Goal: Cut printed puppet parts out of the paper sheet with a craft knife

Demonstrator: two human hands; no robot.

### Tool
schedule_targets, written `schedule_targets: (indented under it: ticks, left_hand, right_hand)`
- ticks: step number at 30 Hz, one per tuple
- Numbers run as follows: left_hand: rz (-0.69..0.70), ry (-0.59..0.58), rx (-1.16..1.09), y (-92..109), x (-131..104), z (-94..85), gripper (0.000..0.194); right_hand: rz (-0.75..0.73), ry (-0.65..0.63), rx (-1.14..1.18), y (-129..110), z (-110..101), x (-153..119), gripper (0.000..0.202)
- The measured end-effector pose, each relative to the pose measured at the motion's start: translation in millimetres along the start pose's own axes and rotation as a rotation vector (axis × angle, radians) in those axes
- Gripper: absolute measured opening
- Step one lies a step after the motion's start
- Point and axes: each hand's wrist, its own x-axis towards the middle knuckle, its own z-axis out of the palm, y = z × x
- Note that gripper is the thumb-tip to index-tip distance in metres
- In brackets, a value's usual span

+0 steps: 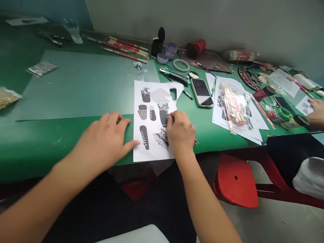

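Observation:
A white sheet of paper printed with dark patterned shapes lies in front of me, with a cut-out hole near its upper right corner. My left hand is open at the sheet's left side, its thumb tip reaching the paper's edge and its fingers over the green table. My right hand rests on the right part of the sheet, fingers closed in a pinch beside a printed shape. What the pinch holds is hidden. A short red end shows past the right hand's outer side; whether it is held, I cannot tell.
A translucent mat covers the table's left. Behind the sheet lie a box cutter, a phone, a tape roll and red-wrapped sticks. To the right are printed papers, paint jars and another person's hand.

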Motion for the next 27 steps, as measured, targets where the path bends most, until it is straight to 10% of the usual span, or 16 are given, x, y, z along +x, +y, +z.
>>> schedule_targets:
  ticks: [5,27]
  left_hand:
    - [-0.062,0.067,-0.062,8,-27,12.2,0.073]
    - [0.073,0.023,-1.157,-4,10,18.4,0.041]
  right_hand:
    - [0.047,-0.062,0.022,-23,-4,-21,0.017]
    - [-0.019,-0.089,0.19,-17,-3,-28,0.028]
